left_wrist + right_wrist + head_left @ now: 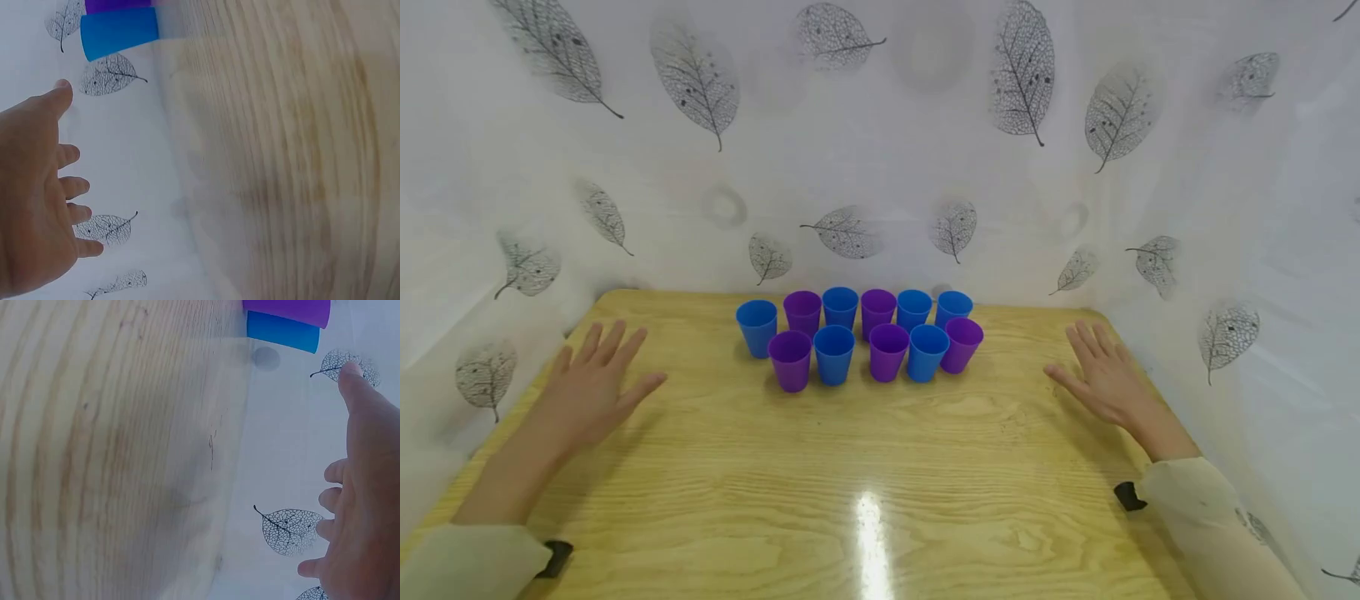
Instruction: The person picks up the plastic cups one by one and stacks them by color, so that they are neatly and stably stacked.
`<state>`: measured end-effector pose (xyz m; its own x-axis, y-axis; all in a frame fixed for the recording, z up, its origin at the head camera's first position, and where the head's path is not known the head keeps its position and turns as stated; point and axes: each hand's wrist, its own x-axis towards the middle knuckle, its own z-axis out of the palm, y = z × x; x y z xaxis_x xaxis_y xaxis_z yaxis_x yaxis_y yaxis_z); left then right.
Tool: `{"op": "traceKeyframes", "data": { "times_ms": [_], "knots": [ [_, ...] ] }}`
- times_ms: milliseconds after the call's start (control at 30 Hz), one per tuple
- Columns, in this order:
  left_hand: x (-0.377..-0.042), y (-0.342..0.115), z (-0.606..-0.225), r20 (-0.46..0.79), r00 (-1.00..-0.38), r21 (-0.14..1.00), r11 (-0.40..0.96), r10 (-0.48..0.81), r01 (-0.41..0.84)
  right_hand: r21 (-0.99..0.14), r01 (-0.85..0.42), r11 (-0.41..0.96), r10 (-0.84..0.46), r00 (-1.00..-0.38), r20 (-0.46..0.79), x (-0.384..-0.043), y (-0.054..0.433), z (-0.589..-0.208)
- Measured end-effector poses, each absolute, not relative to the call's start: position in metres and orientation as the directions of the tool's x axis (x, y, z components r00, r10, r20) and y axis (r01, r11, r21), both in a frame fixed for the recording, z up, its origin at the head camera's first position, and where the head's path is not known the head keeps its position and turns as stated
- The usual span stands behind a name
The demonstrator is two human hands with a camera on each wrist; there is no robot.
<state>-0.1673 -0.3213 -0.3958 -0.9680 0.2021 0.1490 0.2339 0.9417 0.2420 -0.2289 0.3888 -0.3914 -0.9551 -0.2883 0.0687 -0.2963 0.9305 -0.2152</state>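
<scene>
Several blue and purple plastic cups stand upright in two rows toward the back of the table, among them a blue cup at the left end and a purple cup at the right end. To the left of the cups, my left hand is held over the table with fingers spread and nothing in it. My right hand is likewise empty on the other side, fingers straight and thumb apart. Each wrist view catches cups at its top edge: a blue cup on the left, a purple cup on the right.
The wood-grain table has a bright light reflection near its front. White curtain printed with dark leaves surrounds the back and both sides. Dark straps show at the cuffs of both pale sleeves.
</scene>
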Motion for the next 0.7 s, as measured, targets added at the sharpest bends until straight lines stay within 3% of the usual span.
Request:
{"op": "traceKeyframes", "data": {
  "times_ms": [433, 700],
  "knots": [
    [-0.156, -0.287, -0.388, 0.296, -0.919, 0.351, 0.866, 0.259, 0.357, -0.304, -0.352, 0.885, -0.331, -0.936, 0.122, -0.22, 0.374, -0.389],
    [-0.153, -0.265, -0.386, 0.301, -0.924, 0.443, 0.823, 0.237, 0.356, -0.367, -0.394, 0.843, -0.362, -0.919, 0.157, -0.217, 0.355, -0.387]
  ]
}}
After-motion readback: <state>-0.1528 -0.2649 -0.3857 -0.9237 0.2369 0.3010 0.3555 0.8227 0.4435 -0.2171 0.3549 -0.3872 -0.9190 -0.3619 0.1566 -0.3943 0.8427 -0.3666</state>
